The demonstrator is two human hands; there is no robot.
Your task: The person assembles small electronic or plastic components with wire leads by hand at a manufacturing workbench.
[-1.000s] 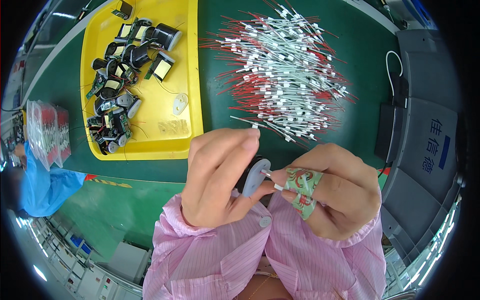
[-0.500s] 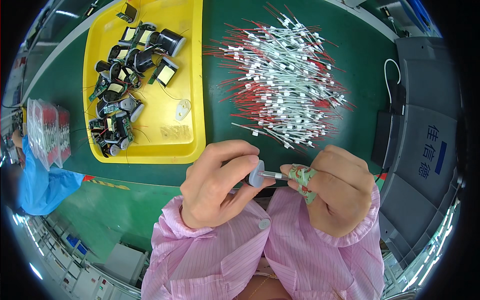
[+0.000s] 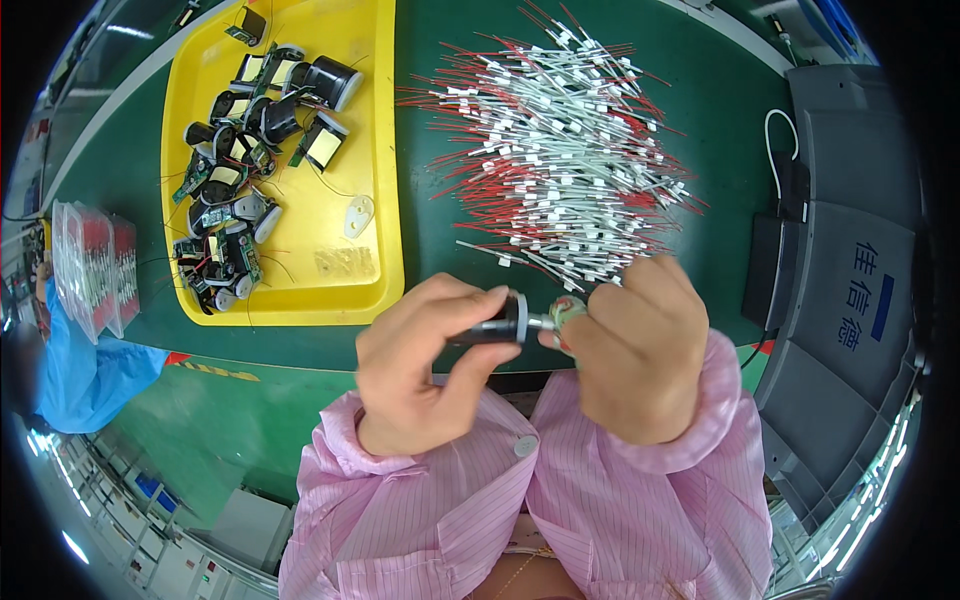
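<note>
My left hand (image 3: 415, 370) is closed around a black cylindrical housing (image 3: 497, 328) with a grey end cap, gripped between thumb and fingers. My right hand (image 3: 640, 355) pinches a thin pale tagged lead (image 3: 541, 322) whose end meets the cap's face; how far it goes in is hidden. A green patterned wrap (image 3: 567, 318) covers one right finger. Beyond both hands, a large pile of thin white-tagged leads with red wire ends (image 3: 570, 160) lies on the green tabletop (image 3: 720, 250).
A yellow tray (image 3: 386, 230) at the left holds several black housings with circuit boards (image 3: 240, 250) and a flat cream part (image 3: 358, 216). Clear boxes of leads (image 3: 95, 265) stand further left, near a person's blue sleeve (image 3: 80, 370). A grey panel (image 3: 850, 300) borders the right side.
The right hand has moved up and left, closer to the left hand. The housing has turned so its black side shows, and less of the lead is visible between the hands.
</note>
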